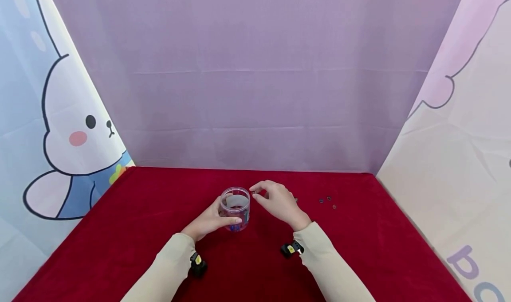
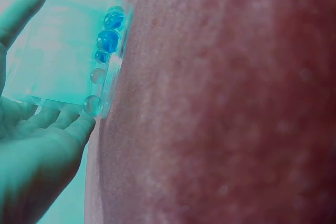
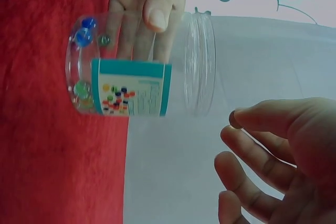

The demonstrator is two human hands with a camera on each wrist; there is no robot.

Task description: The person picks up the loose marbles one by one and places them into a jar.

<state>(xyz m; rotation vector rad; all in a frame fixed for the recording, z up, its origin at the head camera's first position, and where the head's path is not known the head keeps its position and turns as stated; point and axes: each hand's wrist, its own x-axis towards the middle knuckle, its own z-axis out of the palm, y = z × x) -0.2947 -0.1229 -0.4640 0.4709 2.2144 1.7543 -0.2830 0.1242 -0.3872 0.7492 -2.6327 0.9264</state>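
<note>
Near the middle of the far half of the red cloth (image 1: 119,249), the left hand (image 1: 209,221) holds a clear plastic jar (image 1: 234,209), its thumb lying across the near side and its fingers wrapped round the far side. The jar stands roughly upright with its mouth uncovered and facing up; whether its base touches the cloth I cannot tell. Blue marbles (image 3: 83,37) and a few green or clear ones lie at the bottom of the jar, and a printed label (image 3: 131,87) with a teal border sits on its wall.

Just to the right of the rim, the right hand (image 1: 279,202) pinches a small dark marble (image 3: 235,119) between the tips of thumb and forefinger, while its other fingers are loosely bent and apart. This marble is outside the jar, close to its mouth. On the cloth beyond the right hand lie three loose marbles (image 1: 329,198) in a small cluster, and another small piece (image 1: 296,200) shows just beside that hand, partly hidden by it.

Pale sleeves (image 1: 325,253) cover both arms, and a black device (image 1: 198,265) is worn at each wrist. Behind the cloth hangs a plain purple backdrop (image 1: 259,80), with a white cartoon animal (image 1: 76,124) printed on the left panel
</note>
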